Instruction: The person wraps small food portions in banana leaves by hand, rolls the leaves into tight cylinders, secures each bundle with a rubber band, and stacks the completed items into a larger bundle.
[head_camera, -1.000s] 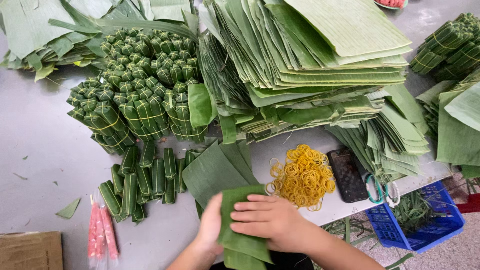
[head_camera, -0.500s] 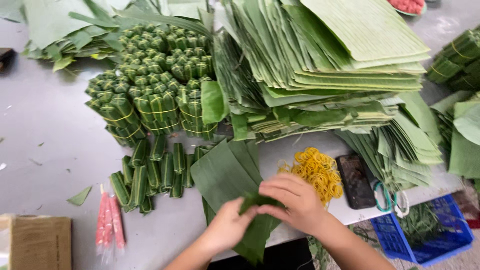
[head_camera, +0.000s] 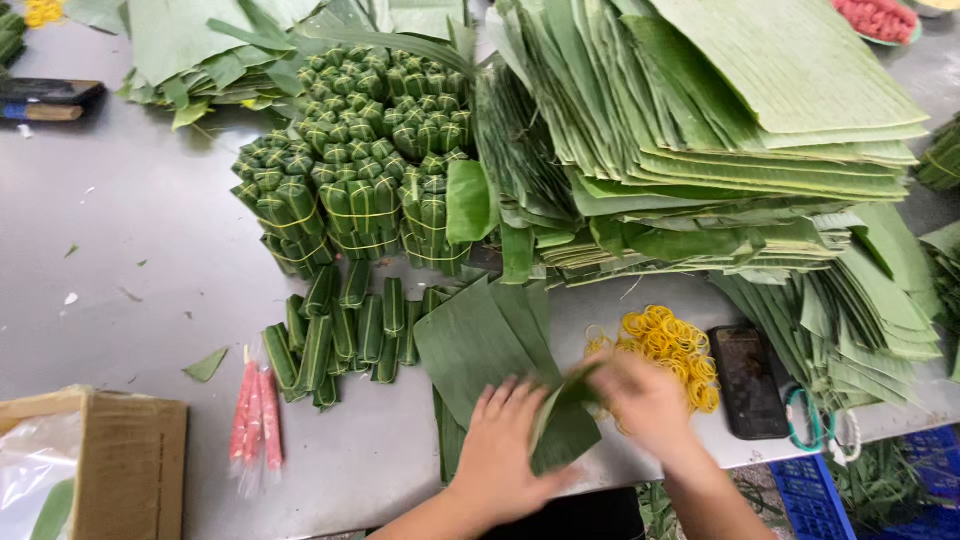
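Near the counter's (head_camera: 130, 230) front edge, the left hand (head_camera: 503, 450) pressed flat, fingers spread, on a banana leaf piece (head_camera: 560, 425). The blurred right hand (head_camera: 645, 405) pinched the leaf's folded edge beside yellow rubber bands (head_camera: 668, 340).

Food-wrapping workshop, grey worktable (head_camera: 120, 230), tall stack of cut banana leaves (head_camera: 740, 130) far right, banded bundles of leaf-wrapped rolls (head_camera: 350, 170) far centre, yellow rubber bands (head_camera: 668, 340) near right, cardboard box (head_camera: 120, 460) near left

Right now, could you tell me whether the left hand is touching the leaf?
Touching. The head view shows the left hand pressed flat on the leaf, fingers spread over its lower part.
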